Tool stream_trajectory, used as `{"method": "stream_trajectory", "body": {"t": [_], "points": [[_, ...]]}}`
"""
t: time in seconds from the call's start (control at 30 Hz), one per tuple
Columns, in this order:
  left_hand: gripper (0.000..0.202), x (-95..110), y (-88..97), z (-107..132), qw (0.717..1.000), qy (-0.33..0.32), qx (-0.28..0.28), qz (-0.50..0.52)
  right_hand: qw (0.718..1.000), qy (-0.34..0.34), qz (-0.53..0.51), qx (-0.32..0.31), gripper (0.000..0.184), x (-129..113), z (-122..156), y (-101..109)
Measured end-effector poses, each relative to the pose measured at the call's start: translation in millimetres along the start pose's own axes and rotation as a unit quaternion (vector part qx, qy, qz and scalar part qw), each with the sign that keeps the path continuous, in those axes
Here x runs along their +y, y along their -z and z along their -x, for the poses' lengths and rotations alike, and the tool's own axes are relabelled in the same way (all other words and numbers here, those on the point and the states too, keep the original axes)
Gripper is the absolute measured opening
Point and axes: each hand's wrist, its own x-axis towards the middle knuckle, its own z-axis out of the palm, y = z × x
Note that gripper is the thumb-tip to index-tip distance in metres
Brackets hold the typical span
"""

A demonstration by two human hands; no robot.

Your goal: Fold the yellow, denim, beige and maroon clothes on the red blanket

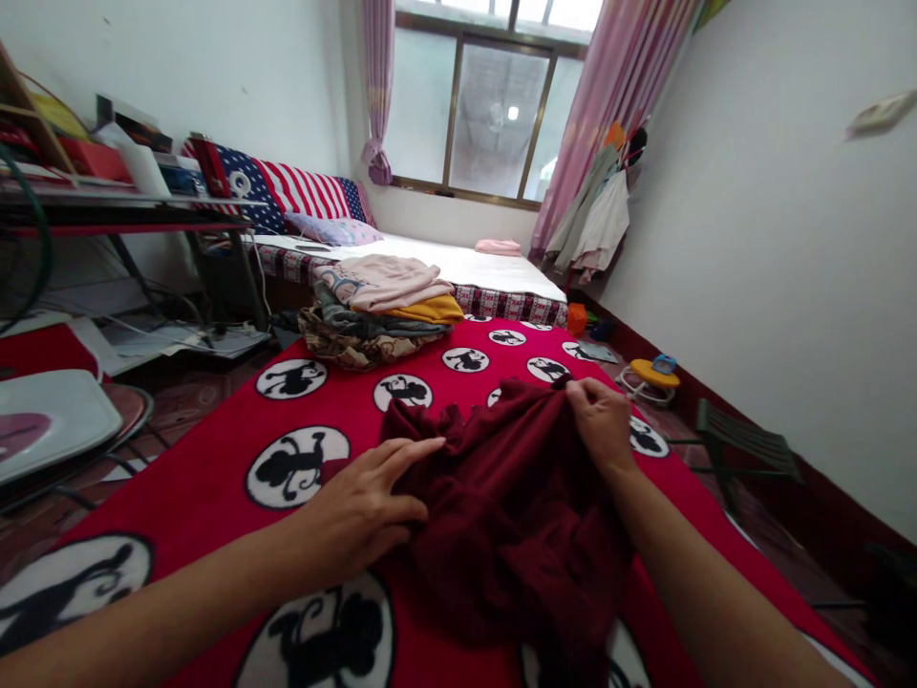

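Observation:
A dark maroon garment (512, 506) lies bunched and wrinkled on a red blanket (215, 459) printed with black figures in white circles. Which kind of garment it is, I cannot tell. At its upper right corner, my right hand (602, 420) pinches the cloth between curled fingers and lifts that edge a little. My left hand (376, 492) rests against the garment's left side, its fingers stretched out and apart, with no cloth gripped in them.
Beyond the garment stands a pile of folded clothes (387, 306). A bed with a white sheet (458, 258) is under the window. On the left are a cluttered desk (129, 205) and a chair (57, 420); a yellow stool (654, 375) and a dark folding stool (745, 444) stand right.

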Motion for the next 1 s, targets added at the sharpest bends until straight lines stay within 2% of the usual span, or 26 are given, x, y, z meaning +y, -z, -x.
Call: {"method": "stream_trajectory", "body": {"t": [0.03,0.07,0.1,0.17,0.23,0.27,0.3,0.37,0.43,0.5,0.53,0.57,0.63,0.7,0.77,0.83,0.87,0.93,1.0], "points": [[0.02,-1,-0.4,1,1.0,0.006,-0.007,0.002,0.998,-0.018,-0.009,0.064,0.038,9,-4,8],[0.015,-2,-0.3,2,1.0,0.012,-0.019,0.008,0.995,-0.036,0.003,0.095,0.039,18,-7,17],[0.012,-3,0.1,2,0.999,0.017,-0.031,0.016,0.994,-0.055,0.041,0.084,0.038,26,-10,25],[0.011,-5,1.4,2,0.998,0.027,-0.049,0.031,0.979,-0.088,0.182,-0.034,0.028,38,-13,40],[0.014,-5,2.4,-1,0.997,0.036,-0.054,0.032,0.931,-0.088,0.319,-0.156,0.017,38,-12,50],[0.017,-4,2.5,-3,0.997,0.042,-0.051,0.028,0.914,-0.071,0.358,-0.177,0.018,35,-10,52],[0.024,-3,2.2,-5,0.997,0.049,-0.047,0.025,0.911,-0.046,0.373,-0.17,0.022,29,-8,52],[0.045,1,-0.3,-9,0.997,0.057,-0.05,0.02,0.931,0.015,0.331,-0.154,0.034,16,-2,47],[0.057,5,-5.0,-13,0.995,0.058,-0.076,0.013,0.944,0.059,0.241,-0.217,0.051,6,6,35],[0.046,10,-10.3,-15,0.992,0.054,-0.116,0.004,0.929,0.065,0.182,-0.316,0.072,4,15,22],[0.035,11,-12.0,-15,0.99,0.055,-0.132,0.006,0.92,0.056,0.173,-0.348,0.077,5,19,16],[0.024,12,-12.3,-15,0.988,0.056,-0.144,0.017,0.915,0.044,0.172,-0.361,0.073,7,23,11],[0.009,11,-6.8,-15,0.982,0.062,-0.163,0.075,0.926,0.012,0.149,-0.346,0.051,13,28,7],[0.007,5,8.2,-14,0.965,0.08,-0.181,0.169,0.952,-0.02,0.06,-0.3,0.033,17,27,13],[0.013,-7,30.5,-11,0.939,0.113,-0.2,0.256,0.967,-0.054,-0.063,-0.241,0.031,18,23,26],[0.018,-21,54.7,-5,0.912,0.144,-0.215,0.317,0.961,-0.09,-0.165,-0.2,0.035,16,18,45],[0.02,-28,65.8,0,0.901,0.154,-0.223,0.338,0.953,-0.111,-0.196,-0.203,0.038,15,17,55],[0.022,-40,83.6,11,0.878,0.164,-0.25,0.373,0.925,-0.157,-0.214,-0.274,0.041,12,17,72],[0.024,-48,95.4,22,0.859,0.168,-0.292,0.386,0.876,-0.196,-0.192,-0.398,0.04,11,17,85]]}}
